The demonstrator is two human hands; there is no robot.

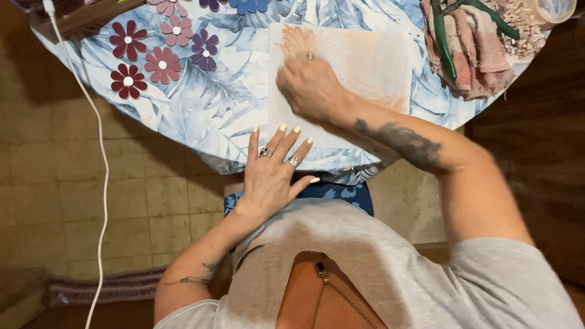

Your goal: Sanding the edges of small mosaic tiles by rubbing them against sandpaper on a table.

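Observation:
A pale sheet [365, 61] smeared with orange-brown colour lies on a round table covered by a blue leaf-print cloth [201, 103]. My right hand [311, 85] is curled into a fist and presses on the sheet's left part; whatever it holds is hidden under the fingers. My left hand [274, 167], with rings and pale nails, lies flat with fingers spread on the sheet's near edge at the table rim.
Red, pink and purple flower cut-outs [161, 52] lie at the table's left. Green-handled pliers [448, 36] rest on a stained cloth [481, 55] at the right. A white cable [100, 158] hangs down over the tiled floor on the left.

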